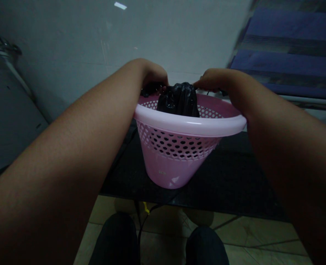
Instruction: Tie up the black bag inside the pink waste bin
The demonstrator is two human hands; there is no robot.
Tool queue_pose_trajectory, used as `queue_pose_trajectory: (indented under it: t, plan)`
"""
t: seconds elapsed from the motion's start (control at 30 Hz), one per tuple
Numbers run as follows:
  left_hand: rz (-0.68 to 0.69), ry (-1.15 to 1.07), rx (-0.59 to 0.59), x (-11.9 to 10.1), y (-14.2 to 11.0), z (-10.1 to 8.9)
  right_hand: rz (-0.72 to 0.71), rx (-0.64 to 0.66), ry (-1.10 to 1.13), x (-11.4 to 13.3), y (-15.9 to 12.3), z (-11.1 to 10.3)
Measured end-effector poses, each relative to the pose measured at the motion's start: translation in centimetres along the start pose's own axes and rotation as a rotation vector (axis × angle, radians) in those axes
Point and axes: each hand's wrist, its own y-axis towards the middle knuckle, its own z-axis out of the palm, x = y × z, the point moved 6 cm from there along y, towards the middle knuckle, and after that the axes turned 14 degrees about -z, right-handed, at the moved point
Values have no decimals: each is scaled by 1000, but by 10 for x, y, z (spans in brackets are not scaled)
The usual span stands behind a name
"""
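Your left hand [153, 73] and right hand [215, 80] close their fingers on the black cloth [178, 101] inside the pink perforated plastic basket [168, 173].

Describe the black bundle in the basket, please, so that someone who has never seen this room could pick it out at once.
Over a black surface is a pink perforated plastic basket. Inside it, the crumpled black bundle bulges above the far rim, between the left hand and the right hand.

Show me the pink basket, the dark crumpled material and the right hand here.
pink basket [165, 171], head view, solid lower wall
dark crumpled material [178, 100], head view, bunched middle
right hand [212, 80], head view, back of hand
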Motion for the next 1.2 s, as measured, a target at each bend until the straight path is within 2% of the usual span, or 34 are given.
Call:
queue_pose_trajectory:
  t: [0.23, 0.47, 0.8, 1.2]
  plan:
    - [-16, 9, -15, 0, -7, 3, 15, 37, -72, 1, -2, 2]
    - [-62, 7, -18, 0, 2, 1, 11, 52, -85, -1, 2, 4]
    - [-64, 30, -28, 1, -3, 2, 11, 72, -36, 4, -5, 4]
    - [-50, 114, -59, 0, -11, 5, 48, 95, -14, -5, 5, 9]
